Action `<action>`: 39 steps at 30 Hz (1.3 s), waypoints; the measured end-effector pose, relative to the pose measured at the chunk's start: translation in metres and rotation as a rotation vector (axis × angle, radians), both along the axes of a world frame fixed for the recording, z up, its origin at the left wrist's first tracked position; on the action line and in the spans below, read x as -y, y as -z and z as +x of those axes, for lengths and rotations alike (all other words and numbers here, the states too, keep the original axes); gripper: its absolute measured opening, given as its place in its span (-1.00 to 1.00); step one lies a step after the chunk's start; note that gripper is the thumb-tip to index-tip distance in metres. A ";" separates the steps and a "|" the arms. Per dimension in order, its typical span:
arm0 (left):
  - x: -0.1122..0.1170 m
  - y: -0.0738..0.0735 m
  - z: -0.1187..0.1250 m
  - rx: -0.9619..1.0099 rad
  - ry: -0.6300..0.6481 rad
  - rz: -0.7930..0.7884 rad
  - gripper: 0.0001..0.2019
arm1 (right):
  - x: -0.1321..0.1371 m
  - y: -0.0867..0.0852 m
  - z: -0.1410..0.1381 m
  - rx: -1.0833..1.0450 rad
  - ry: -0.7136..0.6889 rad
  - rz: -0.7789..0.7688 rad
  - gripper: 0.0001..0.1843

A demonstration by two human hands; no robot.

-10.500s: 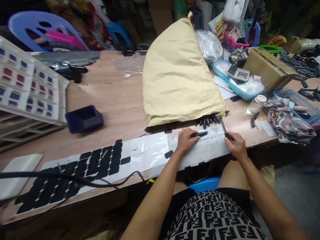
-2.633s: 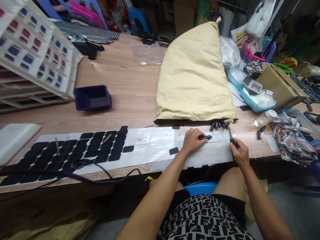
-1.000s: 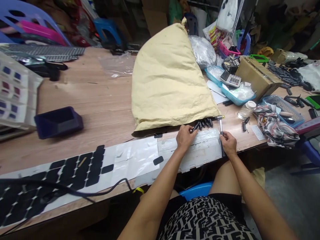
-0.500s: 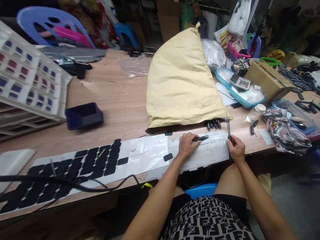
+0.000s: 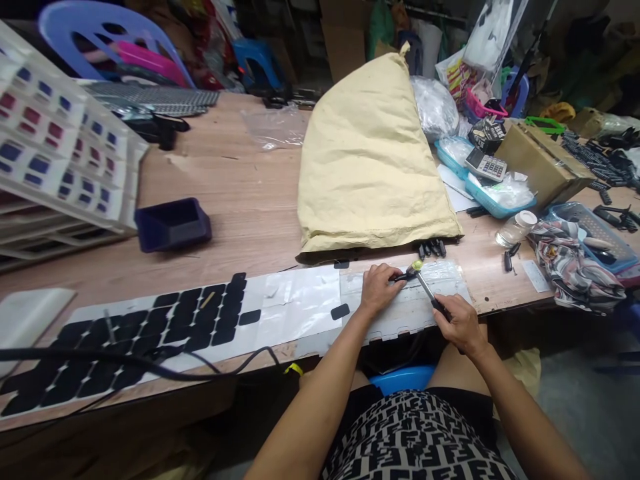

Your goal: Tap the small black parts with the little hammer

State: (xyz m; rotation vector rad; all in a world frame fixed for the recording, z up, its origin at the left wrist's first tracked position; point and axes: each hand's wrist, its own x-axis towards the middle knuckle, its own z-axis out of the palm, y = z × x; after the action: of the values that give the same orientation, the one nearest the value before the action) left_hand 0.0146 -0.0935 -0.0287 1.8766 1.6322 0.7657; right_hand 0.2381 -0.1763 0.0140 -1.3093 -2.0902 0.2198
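My left hand (image 5: 376, 287) pins a slim black rod-shaped part (image 5: 401, 277) flat on a white plastic-covered strip (image 5: 400, 308) at the table's near edge. My right hand (image 5: 458, 323) grips the dark handle of a small hammer (image 5: 424, 287); its metal head with a yellow tip rests on the far end of the black part. Several more black parts (image 5: 433, 249) lie in a row just beyond, at the mouth of a big tan sack (image 5: 373, 157).
A long white sheet with black pads (image 5: 150, 330) runs left along the edge, a black cable (image 5: 125, 360) over it. A dark blue tray (image 5: 173, 223), stacked white racks (image 5: 55, 153), a calculator (image 5: 484, 165), cardboard box (image 5: 543, 160), jar (image 5: 517, 228) and patterned cloth (image 5: 575, 263) surround the work.
My right hand has swung the hammer from upright beside the strip leftward, so its head now meets the black part. My left hand still holds that part down.
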 end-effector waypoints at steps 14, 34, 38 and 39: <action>0.000 0.001 -0.001 0.002 0.014 0.001 -0.85 | -0.008 0.002 -0.001 -0.104 0.035 -0.145 -0.71; 0.080 -0.020 -0.005 0.235 0.127 -0.068 -0.70 | -0.069 0.035 0.058 -0.416 0.649 -0.304 -0.60; 0.158 -0.005 -0.006 0.229 0.401 -0.259 -0.69 | -0.069 0.032 0.055 -0.389 0.665 -0.292 -0.60; 0.171 0.003 -0.005 0.206 0.402 -0.315 -0.69 | -0.070 0.031 0.055 -0.384 0.669 -0.292 -0.60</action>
State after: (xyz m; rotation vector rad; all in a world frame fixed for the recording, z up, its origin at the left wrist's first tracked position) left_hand 0.0098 -0.2643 -0.0322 1.7513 1.1233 0.4793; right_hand 0.2931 -0.1067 -0.0173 -1.8883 -1.2508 0.4474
